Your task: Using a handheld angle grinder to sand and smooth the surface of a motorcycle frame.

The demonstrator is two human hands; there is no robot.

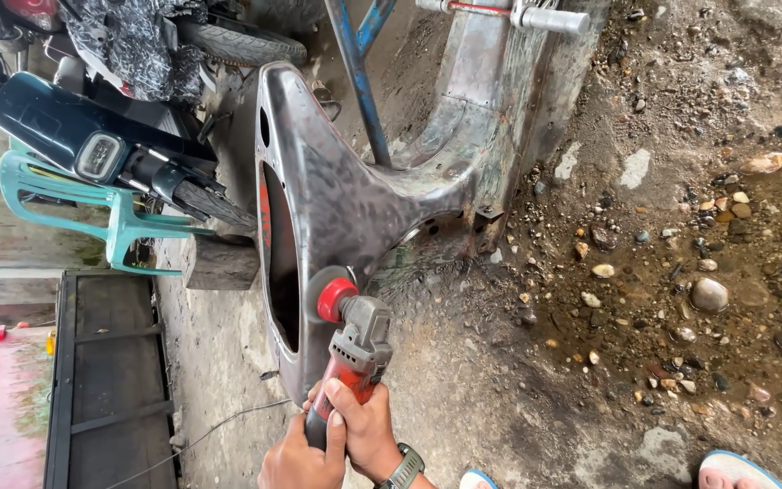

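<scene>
I have both hands on the grinder [352,362] — left hand [300,457] wrapped low on its body, right hand [368,430] clamped just above, fingers closed tight around it. Its long axis runs up and slightly left from my hands, the disc [323,292] at the far end, touching the bare metal frame [337,195]. I see no containers — only a green chair [119,222] and a motorbike [74,136] left of the frame.
</scene>
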